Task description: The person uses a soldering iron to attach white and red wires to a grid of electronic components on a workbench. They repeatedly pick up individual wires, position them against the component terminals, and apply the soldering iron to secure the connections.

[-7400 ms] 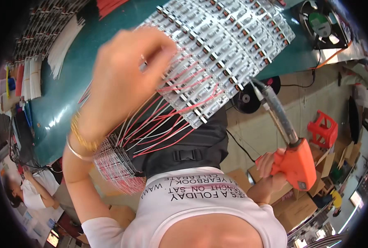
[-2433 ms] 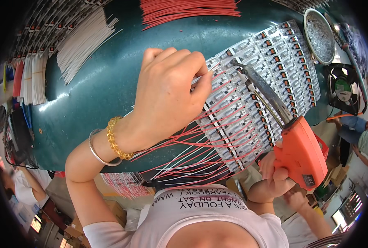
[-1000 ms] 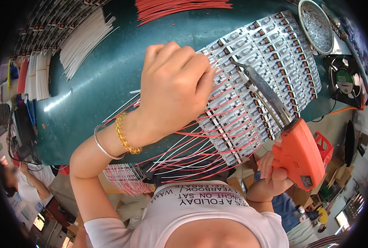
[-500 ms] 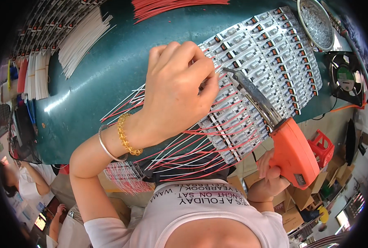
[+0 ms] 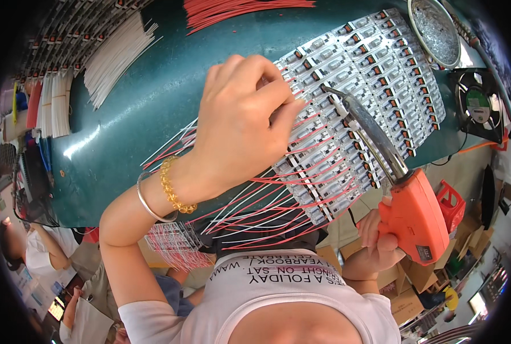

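Over gridded boards (image 5: 381, 86), long-barrelled soldering gun (image 5: 414, 215)

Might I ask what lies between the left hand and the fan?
From the left hand to the fan, the head view shows the silvery board panel, the orange soldering gun reaching over it, then green tabletop.

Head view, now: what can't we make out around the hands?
All in the head view:
Anything the left hand pinches: hidden by its fingers.
Circuit boards behind it: partly covered by that hand.
Orange tool grip: partly covered by the right hand.
Red wire bundle: cut off by the upper edge.
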`<state>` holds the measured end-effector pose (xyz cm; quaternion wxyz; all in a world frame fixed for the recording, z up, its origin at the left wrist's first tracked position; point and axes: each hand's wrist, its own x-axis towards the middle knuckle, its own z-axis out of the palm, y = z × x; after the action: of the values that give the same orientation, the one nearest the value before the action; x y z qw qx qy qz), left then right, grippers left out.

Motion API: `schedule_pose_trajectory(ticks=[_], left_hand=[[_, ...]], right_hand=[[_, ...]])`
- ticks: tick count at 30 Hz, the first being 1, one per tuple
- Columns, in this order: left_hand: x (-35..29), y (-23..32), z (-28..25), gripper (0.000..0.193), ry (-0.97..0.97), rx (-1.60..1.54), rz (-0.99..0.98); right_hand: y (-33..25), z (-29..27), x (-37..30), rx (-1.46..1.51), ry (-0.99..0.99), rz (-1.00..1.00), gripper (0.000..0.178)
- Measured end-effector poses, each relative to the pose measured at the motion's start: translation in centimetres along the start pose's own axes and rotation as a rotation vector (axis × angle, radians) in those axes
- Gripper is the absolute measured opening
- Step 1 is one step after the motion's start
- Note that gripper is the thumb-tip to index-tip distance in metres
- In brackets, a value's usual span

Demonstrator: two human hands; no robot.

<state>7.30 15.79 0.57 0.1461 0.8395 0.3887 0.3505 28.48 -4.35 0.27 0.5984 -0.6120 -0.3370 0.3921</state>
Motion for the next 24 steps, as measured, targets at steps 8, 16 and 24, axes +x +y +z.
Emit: schedule_pose_trajectory(ticks=[8,16,24], left_hand=[[0.2,1.3,-0.6,0.01,-0.058,-0.037,-0.017],[-0.3,1.3,0.3,0.013,-0.071,0.022,-0.034],[0.1,1.2,0.6,0.014,-0.083,0.021,-0.026]], right_hand=[[-0.7,0.5,-0.3,-0.094,-0.056,-0.072,0.08],[1.1,-2.3,-1.0,0.018,-0.094,0.051,0.075],[0.1,-0.4,-0.6,-0.115,-0.123,-0.093,0.078]])
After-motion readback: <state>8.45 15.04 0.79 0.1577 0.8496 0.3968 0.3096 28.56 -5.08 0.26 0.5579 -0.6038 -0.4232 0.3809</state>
